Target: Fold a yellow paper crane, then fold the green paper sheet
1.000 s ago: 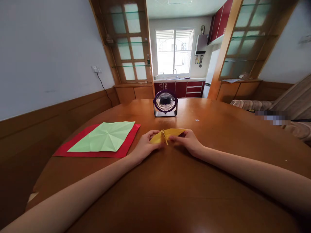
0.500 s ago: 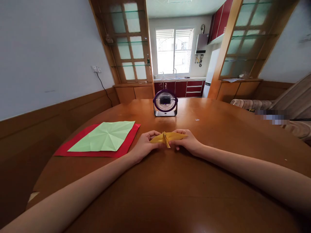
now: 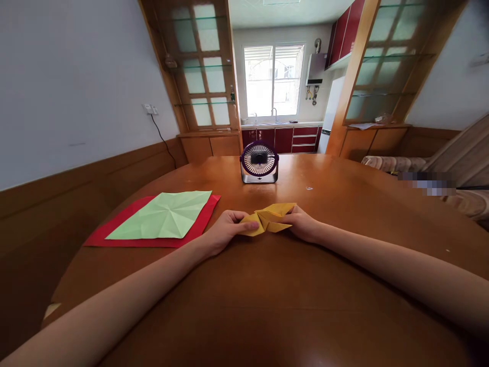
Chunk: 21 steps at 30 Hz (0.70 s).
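Note:
A folded yellow paper (image 3: 269, 219) is held just above the wooden table (image 3: 267, 300), between both hands. My left hand (image 3: 224, 232) pinches its left end with thumb and fingers. Its right end is gripped by my right hand (image 3: 303, 224). The paper's folds spread open in the middle, showing several creased flaps.
A creased light green sheet (image 3: 164, 215) lies on a larger red sheet (image 3: 114, 232) to the left. A small purple desk fan (image 3: 259, 162) stands farther back at the table's centre. A wall with wood panelling runs along the left; a sofa sits at the right.
The yellow paper has opened from a flat narrow shape into a wider one with spread flaps. Both hands have shifted slightly and still hold its ends.

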{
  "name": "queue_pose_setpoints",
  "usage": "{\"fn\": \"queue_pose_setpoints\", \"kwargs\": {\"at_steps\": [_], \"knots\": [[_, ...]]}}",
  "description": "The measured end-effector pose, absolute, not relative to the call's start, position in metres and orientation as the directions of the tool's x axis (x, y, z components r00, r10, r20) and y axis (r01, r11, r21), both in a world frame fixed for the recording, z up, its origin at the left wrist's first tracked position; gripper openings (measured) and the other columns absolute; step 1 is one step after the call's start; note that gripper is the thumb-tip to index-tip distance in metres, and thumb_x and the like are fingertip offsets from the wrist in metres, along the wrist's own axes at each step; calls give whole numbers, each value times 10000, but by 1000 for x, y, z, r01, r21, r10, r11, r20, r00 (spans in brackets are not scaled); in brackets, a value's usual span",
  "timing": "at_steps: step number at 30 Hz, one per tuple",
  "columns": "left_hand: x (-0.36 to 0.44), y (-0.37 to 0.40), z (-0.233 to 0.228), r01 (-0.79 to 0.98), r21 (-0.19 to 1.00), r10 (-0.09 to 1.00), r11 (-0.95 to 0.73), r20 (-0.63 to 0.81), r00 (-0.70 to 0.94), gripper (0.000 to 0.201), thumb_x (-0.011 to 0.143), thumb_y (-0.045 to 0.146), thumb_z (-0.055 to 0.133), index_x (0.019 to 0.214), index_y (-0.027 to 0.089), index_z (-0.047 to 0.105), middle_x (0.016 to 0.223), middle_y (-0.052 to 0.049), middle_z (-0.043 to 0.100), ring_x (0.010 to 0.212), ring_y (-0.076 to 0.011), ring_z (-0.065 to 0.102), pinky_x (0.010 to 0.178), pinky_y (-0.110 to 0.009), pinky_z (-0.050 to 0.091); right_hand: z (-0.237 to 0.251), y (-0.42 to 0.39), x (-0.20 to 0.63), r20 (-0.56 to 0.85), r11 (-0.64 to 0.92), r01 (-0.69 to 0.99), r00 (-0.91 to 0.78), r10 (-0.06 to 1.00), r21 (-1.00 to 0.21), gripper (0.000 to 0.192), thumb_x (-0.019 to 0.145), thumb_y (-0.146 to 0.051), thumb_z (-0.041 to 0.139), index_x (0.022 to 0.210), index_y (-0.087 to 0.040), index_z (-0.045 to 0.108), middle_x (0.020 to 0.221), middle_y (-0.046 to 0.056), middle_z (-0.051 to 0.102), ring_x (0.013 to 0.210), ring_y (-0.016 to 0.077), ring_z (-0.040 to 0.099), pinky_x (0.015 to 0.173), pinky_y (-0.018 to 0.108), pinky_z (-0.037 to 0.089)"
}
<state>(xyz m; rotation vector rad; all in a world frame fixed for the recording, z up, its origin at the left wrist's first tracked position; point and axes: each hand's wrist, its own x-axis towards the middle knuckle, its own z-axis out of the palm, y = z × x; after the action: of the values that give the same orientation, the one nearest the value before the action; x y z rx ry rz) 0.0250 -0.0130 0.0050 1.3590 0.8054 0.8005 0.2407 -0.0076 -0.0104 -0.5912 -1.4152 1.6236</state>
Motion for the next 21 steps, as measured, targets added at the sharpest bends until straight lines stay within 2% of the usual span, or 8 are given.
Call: {"fn": "queue_pose_setpoints", "kwargs": {"at_steps": [5, 10, 17, 21], "knots": [[21, -9, 4, -87, 991, 815, 105, -36, 578, 296, 634, 350, 838, 700, 110, 678, 712, -24, 660, 598, -85, 551, 563, -185, 383, -7, -6, 243, 135, -60, -329, -538, 832, -943, 214, 726, -335, 759, 813, -141, 732, 823, 52, 699, 716, 136, 610, 711, 285, 475], [23, -7, 5, -98, 989, 848, 114, -46, 529, 332, 646, 379, 826, 831, 130, 705, 795, -35, 671, 647, -110, 593, 626, -218, 445, -8, -2, 243, 145, -39, -362, -467, 872, -931, 137, 712, -234, 773, 792, -134, 723, 782, 25, 670, 636, 92, 557, 644, 239, 451], [25, -7, 7, -33, 999, 899, -33, 44, 437, 320, 634, 413, 813, 765, 147, 692, 726, -2, 640, 595, -100, 547, 581, -216, 422, -8, -4, 243, 188, 10, -327, -519, 834, -945, 159, 710, -160, 751, 861, -170, 700, 837, 14, 657, 727, 119, 571, 661, 248, 467], [22, -10, 10, 179, 942, 910, -284, 206, 359, 295, 717, 442, 734, 781, 156, 702, 724, -5, 645, 621, -125, 554, 579, -231, 408, -6, -6, 242, 179, -4, -349, -490, 853, -937, 244, 760, -251, 733, 994, -202, 687, 902, 26, 670, 749, 125, 592, 697, 276, 480]]}}
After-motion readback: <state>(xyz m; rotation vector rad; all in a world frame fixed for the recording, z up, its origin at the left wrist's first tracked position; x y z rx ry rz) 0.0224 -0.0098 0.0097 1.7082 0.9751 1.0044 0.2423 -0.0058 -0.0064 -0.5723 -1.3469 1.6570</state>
